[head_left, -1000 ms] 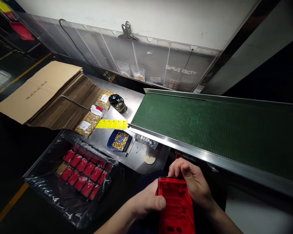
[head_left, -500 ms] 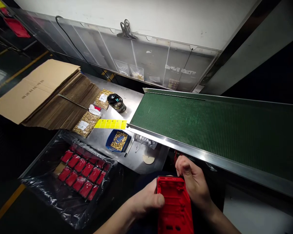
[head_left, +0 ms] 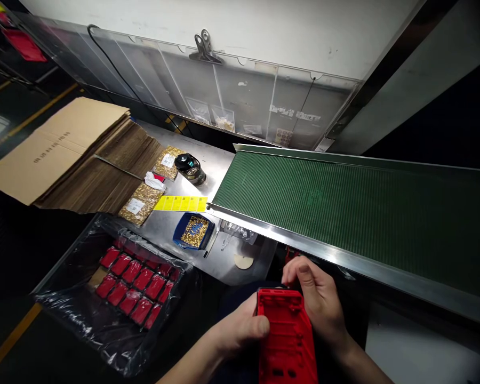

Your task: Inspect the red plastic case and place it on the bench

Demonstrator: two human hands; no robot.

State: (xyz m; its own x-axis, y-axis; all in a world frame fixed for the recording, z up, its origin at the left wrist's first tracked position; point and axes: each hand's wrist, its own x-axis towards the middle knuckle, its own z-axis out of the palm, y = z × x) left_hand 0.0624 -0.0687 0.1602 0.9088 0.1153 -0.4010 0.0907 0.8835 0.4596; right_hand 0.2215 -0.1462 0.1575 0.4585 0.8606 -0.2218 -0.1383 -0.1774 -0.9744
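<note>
A red plastic housing (head_left: pixel 286 338) with a hollow ribbed inside and dark edging is held at the bottom centre, its open side facing me. My left hand (head_left: pixel 242 325) is closed around its left side, thumb over the rim. At the upper right corner of the housing is my right hand (head_left: pixel 320 298), its fingers curled in and thumb raised. Whatever those fingers hold, if anything, is hidden. Left of the hands, a black plastic-lined bin (head_left: pixel 84 320) contains rows of similar red pieces (head_left: pixel 133 271).
A green ribbed conveyor (head_left: pixel 324 197) with a metal rail runs rightward above my hands. On the metal table (head_left: pixel 224 261) are a blue tray (head_left: pixel 178 237) of small brass parts, yellow labels (head_left: pixel 180 203), bagged brass parts (head_left: pixel 138 213) and a bottle (head_left: pixel 192 170). Flat cardboard (head_left: pixel 60 144) is stacked left.
My right hand has shifted slightly left, its fingers now curling behind the top edge of the housing. My left hand and the housing stay nearly in place.
</note>
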